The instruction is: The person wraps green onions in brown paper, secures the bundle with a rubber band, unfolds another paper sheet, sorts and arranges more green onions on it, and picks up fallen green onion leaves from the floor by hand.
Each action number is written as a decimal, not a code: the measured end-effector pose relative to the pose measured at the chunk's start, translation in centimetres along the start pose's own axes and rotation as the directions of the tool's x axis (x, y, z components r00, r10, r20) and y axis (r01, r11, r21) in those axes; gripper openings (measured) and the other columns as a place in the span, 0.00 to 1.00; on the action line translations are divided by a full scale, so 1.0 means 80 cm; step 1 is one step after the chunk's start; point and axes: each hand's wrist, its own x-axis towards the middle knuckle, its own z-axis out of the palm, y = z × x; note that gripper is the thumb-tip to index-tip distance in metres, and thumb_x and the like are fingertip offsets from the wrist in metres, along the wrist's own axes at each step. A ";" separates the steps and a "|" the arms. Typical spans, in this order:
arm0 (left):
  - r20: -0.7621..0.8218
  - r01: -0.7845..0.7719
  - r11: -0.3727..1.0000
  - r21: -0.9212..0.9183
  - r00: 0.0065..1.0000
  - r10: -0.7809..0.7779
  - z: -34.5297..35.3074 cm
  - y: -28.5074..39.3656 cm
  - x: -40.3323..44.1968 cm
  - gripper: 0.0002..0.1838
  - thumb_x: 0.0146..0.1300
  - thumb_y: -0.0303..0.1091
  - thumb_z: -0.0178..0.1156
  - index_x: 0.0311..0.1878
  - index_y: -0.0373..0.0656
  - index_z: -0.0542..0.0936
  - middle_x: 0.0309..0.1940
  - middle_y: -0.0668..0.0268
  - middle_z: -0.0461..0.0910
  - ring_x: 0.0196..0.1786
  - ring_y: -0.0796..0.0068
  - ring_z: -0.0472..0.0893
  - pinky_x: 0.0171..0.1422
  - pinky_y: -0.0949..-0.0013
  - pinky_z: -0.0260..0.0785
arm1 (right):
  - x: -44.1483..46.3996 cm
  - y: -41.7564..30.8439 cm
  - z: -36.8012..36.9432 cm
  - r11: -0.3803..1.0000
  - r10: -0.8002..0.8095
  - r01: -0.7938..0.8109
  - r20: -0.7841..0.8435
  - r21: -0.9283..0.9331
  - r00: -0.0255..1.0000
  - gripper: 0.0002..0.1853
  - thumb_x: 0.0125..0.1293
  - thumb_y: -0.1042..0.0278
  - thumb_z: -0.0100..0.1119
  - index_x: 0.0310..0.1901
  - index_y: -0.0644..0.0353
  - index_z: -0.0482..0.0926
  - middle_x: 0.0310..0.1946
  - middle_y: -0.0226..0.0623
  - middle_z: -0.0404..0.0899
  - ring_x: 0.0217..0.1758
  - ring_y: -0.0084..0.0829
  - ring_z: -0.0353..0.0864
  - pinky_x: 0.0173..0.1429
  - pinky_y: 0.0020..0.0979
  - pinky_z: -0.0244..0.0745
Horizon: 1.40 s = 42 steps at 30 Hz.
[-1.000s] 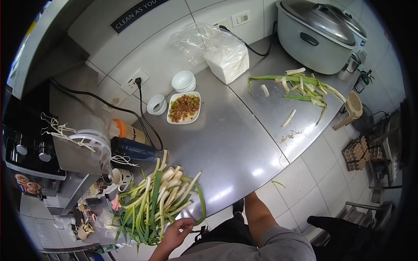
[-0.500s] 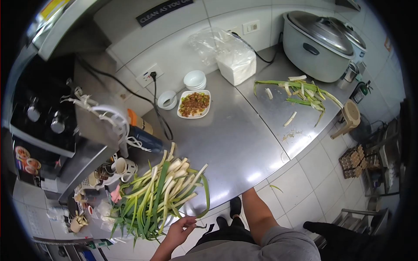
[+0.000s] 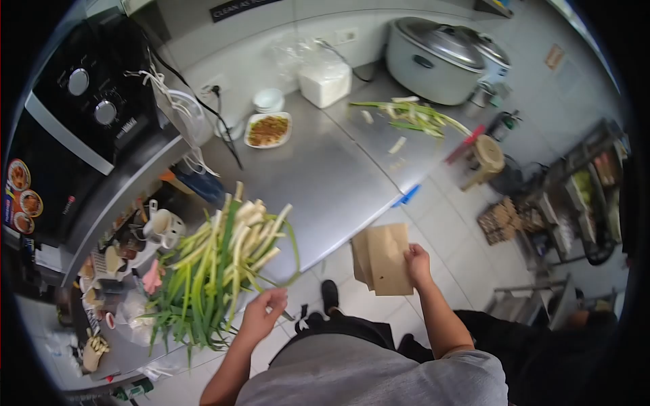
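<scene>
A large bunch of leeks (image 3: 223,264) lies on the left end of the steel counter (image 3: 318,196), white ends toward the back and green leaves hanging over the front edge. Just in front of it is my left hand (image 3: 266,312), fingers curved but apart from the thumb. A thin green strip shows near its fingertips; whether it touches them I cannot tell. My right hand (image 3: 418,262) grips flat brown paper pieces (image 3: 384,260), overlapping and held off the counter's front edge.
Leek trimmings (image 3: 423,118) lie at the right end, beside a big rice cooker (image 3: 433,64). A dish of chopped food (image 3: 268,130), bowls (image 3: 269,100) and a white stack in plastic (image 3: 325,82) stand along the wall. A stool (image 3: 484,159) is right; someone in black (image 3: 521,352) is close by.
My right hand, out of sight before, has come up with the brown paper pieces. My view has shifted right. A blue item now shows at the counter edge; my left hand remains near the leeks.
</scene>
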 end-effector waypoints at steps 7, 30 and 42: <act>0.507 -0.130 0.949 -0.287 0.820 0.266 0.102 0.077 0.025 0.30 0.71 0.36 0.60 0.72 0.43 0.63 0.64 0.59 0.70 0.58 0.73 0.75 0.66 0.65 0.67 | -0.162 -0.140 -0.073 0.908 -0.092 -0.019 0.244 0.419 0.965 0.07 0.71 0.77 0.53 0.47 0.65 0.76 0.41 0.38 0.83 0.40 0.26 0.83 0.49 0.28 0.79; 0.655 -0.024 0.966 -0.258 0.730 0.193 0.175 0.222 0.069 0.22 0.66 0.27 0.62 0.63 0.37 0.75 0.54 0.61 0.82 0.54 0.72 0.82 0.61 0.65 0.74 | -0.161 -0.224 -0.140 0.859 -0.512 0.429 0.422 0.280 0.749 0.25 0.56 0.73 0.74 0.56 0.64 0.78 0.48 0.33 0.83 0.51 0.23 0.81 0.57 0.28 0.76; 0.100 -0.146 0.934 -0.326 0.977 0.188 0.309 0.311 0.105 0.15 0.61 0.35 0.71 0.44 0.34 0.84 0.34 0.64 0.85 0.33 0.78 0.82 0.38 0.72 0.75 | -0.034 -0.223 -0.192 0.847 -0.454 0.531 0.474 -0.033 0.754 0.15 0.58 0.60 0.73 0.31 0.66 0.82 0.23 0.39 0.79 0.26 0.27 0.76 0.35 0.31 0.73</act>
